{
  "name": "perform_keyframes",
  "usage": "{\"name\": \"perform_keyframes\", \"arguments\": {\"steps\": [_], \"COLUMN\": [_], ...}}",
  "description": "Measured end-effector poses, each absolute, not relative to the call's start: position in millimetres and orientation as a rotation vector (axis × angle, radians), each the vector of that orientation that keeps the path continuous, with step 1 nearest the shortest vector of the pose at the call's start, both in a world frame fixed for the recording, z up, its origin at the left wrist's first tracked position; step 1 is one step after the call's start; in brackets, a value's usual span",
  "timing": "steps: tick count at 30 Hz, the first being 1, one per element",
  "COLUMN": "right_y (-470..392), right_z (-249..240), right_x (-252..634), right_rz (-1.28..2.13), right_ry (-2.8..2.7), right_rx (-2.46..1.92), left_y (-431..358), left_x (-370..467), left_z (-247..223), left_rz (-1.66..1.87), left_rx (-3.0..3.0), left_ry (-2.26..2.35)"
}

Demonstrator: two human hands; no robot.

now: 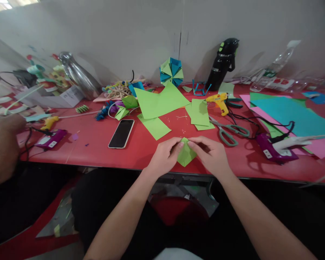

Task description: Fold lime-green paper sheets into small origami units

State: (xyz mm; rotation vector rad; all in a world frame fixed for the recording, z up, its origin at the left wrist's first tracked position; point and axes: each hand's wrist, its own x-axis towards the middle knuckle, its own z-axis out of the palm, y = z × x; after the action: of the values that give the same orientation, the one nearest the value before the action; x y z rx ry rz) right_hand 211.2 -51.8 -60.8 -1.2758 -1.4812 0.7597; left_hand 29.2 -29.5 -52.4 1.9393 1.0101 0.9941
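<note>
A small folded piece of green paper is pinched between my two hands at the front edge of the red table. My left hand grips its left side, thumb on top. On its right side, my right hand holds it the same way. The paper comes to a point toward me. Beyond my hands lie a large green sheet and smaller green pieces, one at the left and another at the right.
Left of my hands lies a phone. To the right are scissors, a yellow glue gun and a purple power strip with cables. A paper ball and black bottle stand behind. Another person's hand is at far left.
</note>
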Motion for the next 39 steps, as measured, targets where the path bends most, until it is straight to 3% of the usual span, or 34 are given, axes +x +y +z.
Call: {"name": "perform_keyframes", "arguments": {"steps": [6,19,25,29,35,39], "right_y": [-58.3,-50.8,-44.0,-43.1,-45.0,-48.5], "right_z": [-59.0,-66.2,-67.9,-65.6,-66.9,-64.2], "right_x": [206.8,215.6,219.6,217.9,219.8,229.0], "right_rz": [0.608,0.691,0.983,1.16,1.116,1.068], "right_ry": [-1.583,-1.709,-1.5,-1.465,-1.456,-1.423], "right_rx": [-1.243,-1.367,-1.291,-1.269,-1.29,-1.238], "left_y": [-31.7,-25.7,-20.1,-20.6,-28.6,-9.5], "left_x": [31.6,24.2,2.7,-7.0,-16.6,-43.3], "left_z": [-57.4,-58.9,-52.7,-48.2,-40.8,-22.9], "left_rz": [1.033,0.942,0.678,0.719,0.78,1.126], "left_rx": [1.937,2.001,1.607,1.585,1.527,1.282], "left_ry": [1.013,1.119,0.982,1.016,1.098,1.317]}}
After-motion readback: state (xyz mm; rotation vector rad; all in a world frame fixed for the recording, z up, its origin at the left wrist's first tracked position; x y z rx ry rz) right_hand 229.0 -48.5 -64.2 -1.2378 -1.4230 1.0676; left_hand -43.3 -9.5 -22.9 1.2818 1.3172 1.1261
